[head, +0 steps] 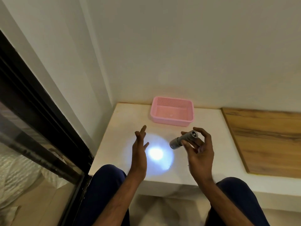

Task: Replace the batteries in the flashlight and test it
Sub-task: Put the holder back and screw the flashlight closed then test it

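My right hand [201, 149] holds a small grey flashlight [183, 139] above the white tabletop [203, 167], fingers and thumb curled round its body. The flashlight is lit and tilted, its head pointing down and to the left. A bright round patch of light [156, 153] falls on the table between my hands. My left hand [139, 149] hovers at the left edge of that patch, edge-on, fingers straight and holding nothing. No batteries are visible.
A pink plastic basket [187, 122] stands at the back of the table near the wall; I see nothing in it. A wooden panel [267, 141] lies to the right. A black-framed glass door [40, 121] runs along the left. My knees sit below the table's front edge.
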